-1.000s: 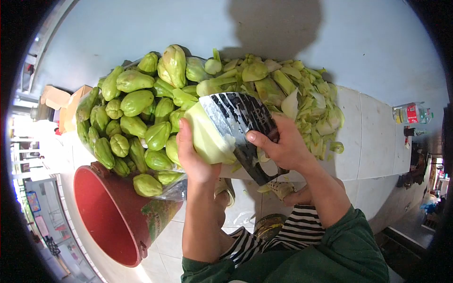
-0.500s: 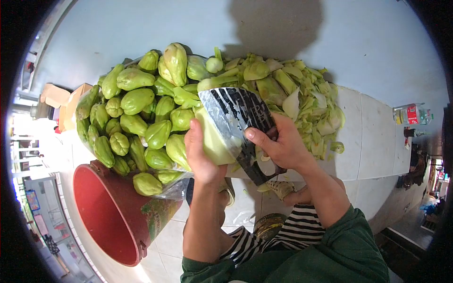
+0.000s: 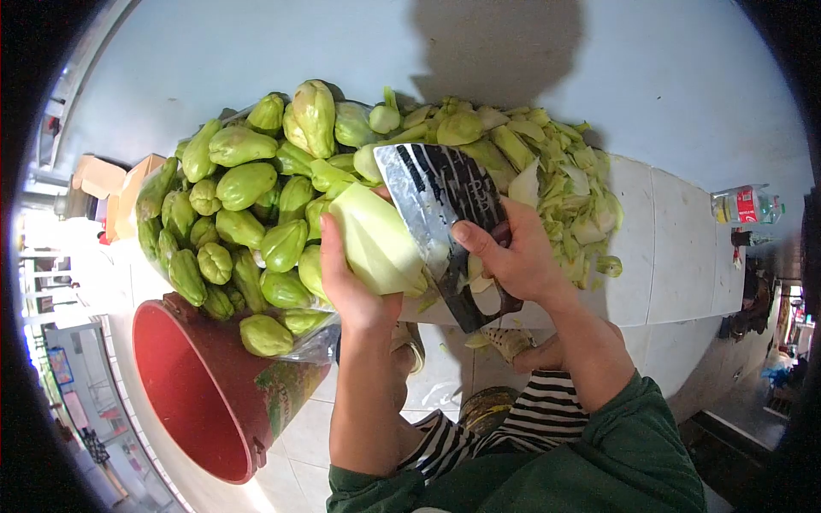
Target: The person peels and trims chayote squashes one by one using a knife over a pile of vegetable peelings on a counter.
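A pale, peeled chayote with flat cut facets rests in my left hand, the fingers wrapped round its left and lower side. My right hand grips a broad knife with a black-and-silver patterned blade and a dark handle. The blade stands upright just right of the chayote, close to its right side; whether they touch I cannot tell. Behind my left hand lies a heap of unpeeled green chayotes. Behind the knife and to its right is a pile of peelings.
A red bucket lies tilted at the lower left, its mouth facing left. A clear plastic bag sits under the heap's near edge. On the right, a plastic bottle with a red label lies by the wall. A cardboard box is at the far left.
The knife has shifted slightly right and up, off the chayote's face. My left hand has moved a little left and turned the chayote, so more of its cut surface shows.
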A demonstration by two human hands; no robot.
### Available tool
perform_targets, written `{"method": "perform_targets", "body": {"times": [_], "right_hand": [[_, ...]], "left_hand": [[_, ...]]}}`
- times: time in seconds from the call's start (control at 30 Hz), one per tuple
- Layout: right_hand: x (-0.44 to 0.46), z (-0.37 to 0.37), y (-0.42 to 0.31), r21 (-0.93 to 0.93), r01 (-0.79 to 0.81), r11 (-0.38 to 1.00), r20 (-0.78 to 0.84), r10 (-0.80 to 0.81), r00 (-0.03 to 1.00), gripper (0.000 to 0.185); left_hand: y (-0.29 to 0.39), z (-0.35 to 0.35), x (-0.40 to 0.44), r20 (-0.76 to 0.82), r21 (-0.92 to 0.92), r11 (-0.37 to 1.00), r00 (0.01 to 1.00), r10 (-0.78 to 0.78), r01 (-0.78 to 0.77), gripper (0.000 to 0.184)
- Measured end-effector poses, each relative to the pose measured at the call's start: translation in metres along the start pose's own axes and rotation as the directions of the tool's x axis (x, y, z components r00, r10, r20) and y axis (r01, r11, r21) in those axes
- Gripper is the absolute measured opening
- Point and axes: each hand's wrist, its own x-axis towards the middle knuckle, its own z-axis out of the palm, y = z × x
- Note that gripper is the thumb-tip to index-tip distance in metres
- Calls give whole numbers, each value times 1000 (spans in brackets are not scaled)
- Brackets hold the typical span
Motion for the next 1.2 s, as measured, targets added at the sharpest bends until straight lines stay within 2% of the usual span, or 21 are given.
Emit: {"method": "perform_targets", "body": {"times": [0.2,0.27,0.4,0.43,0.47,0.5,0.53,0.6,0.63,0.67,0.73,0.8,0.87,1.0,1.2], "right_hand": [[0,0,4,0,-38,999,14,38,999,35],[-1,1,3,26,-41,999,-32,42,999,31],[0,0,4,39,-25,999,-43,27,999,30],[0,0,4,50,-17,999,-55,19,998,29],[1,1,4,63,-8,998,-67,13,998,29],[1,1,5,63,-8,998,-69,12,998,29],[1,1,6,65,-1,998,-86,6,996,29],[2,0,9,61,8,998,-108,-1,994,28],[2,1,12,39,30,999,-128,-25,991,28],[3,1,13,17,54,998,-147,-51,988,27],[4,0,16,38,61,997,-148,-54,988,27],[4,-2,16,59,66,996,-147,-57,988,27],[4,-3,15,36,76,996,-146,-70,987,26],[3,-5,16,52,49,997,-138,-41,990,26],[3,-4,13,28,60,998,-125,-56,991,27]], "left_hand": [[8,-8,4,173,-130,991,985,14,9,59],[10,-11,6,304,-198,978,953,-1,64,61],[13,-3,3,218,-185,981,976,-12,53,55],[10,-5,4,200,51,997,979,49,-61,50],[9,-6,3,195,287,943,974,114,-167,47],[13,-4,1,158,366,923,985,67,-121,48],[10,-2,1,160,364,923,985,65,-120,48],[2,1,1,227,596,776,970,84,-207,53],[-3,-2,4,253,642,731,964,82,-231,56],[-4,-2,5,256,641,731,963,81,-232,56],[-7,0,6,305,748,577,942,139,-327,56],[-7,1,6,270,748,594,953,135,-296,56],[-4,3,6,249,789,541,957,151,-291,56],[-5,2,8,237,766,570,955,178,-297,56],[-1,6,7,205,831,471,950,236,-296,57]]}}
